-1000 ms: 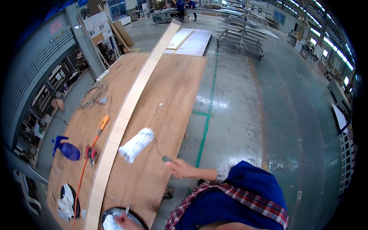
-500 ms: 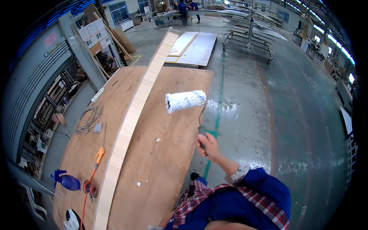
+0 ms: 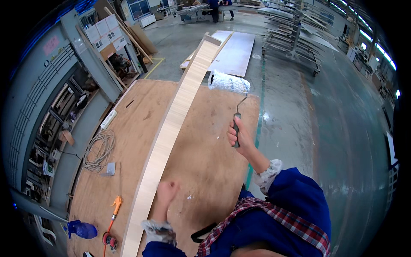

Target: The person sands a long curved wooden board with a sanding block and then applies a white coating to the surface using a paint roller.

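My right hand grips the dark handle of a paint roller, whose fluffy white sleeve is raised by the upper part of a long, pale wood-grain board. The board runs diagonally along a brown plywood table. My left hand is curled beside the board's right edge; what it holds, if anything, I cannot make out. To the board's left lie a coiled rope, an orange air blow gun, a red round tool and a blue pump sprayer.
Pale panels lie low beyond the table. A wheeled rack of boards stands at back right. Leaning boards and a column flank the table's left. Two other people stand at a distant machine.
The roller has risen and moved forward to the board's upper part, turning more level. My left hand has moved forward from the lower tray to beside the board. The view has shifted forward.
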`<act>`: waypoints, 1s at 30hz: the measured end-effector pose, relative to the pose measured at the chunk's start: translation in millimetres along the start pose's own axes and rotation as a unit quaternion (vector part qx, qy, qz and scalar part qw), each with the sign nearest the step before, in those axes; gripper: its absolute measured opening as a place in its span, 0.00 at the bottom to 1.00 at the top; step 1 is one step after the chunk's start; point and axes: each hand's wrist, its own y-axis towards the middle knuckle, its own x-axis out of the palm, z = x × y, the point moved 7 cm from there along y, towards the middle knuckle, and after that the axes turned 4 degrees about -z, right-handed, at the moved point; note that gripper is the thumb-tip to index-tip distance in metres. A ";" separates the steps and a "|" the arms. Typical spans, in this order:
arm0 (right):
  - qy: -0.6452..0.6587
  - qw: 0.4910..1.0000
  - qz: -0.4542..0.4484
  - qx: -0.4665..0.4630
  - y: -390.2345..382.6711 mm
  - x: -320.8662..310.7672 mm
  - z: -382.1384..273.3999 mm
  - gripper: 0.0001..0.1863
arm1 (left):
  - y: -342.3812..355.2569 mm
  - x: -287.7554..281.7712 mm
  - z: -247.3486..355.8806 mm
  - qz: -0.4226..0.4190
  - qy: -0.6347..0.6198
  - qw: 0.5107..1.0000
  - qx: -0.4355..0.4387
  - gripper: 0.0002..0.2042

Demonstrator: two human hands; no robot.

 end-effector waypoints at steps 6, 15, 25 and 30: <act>0.037 0.996 -0.070 0.039 124.5 5.9 -2.4 0.15 | 145.3 -83.3 -10.2 0.366 -0.019 0.930 0.013 0.17; 0.010 0.990 -0.106 0.096 130.8 -26.0 -30.8 0.15 | 162.7 70.0 70.7 0.129 0.017 0.970 0.206 0.12; 0.024 0.991 -0.095 0.094 113.0 -54.1 -50.5 0.16 | 221.8 210.7 96.4 -0.093 0.114 0.972 0.182 0.16; 0.018 0.992 -0.093 0.082 105.8 -61.2 -52.8 0.16 | 227.7 208.6 89.1 -0.109 0.163 0.949 0.247 0.12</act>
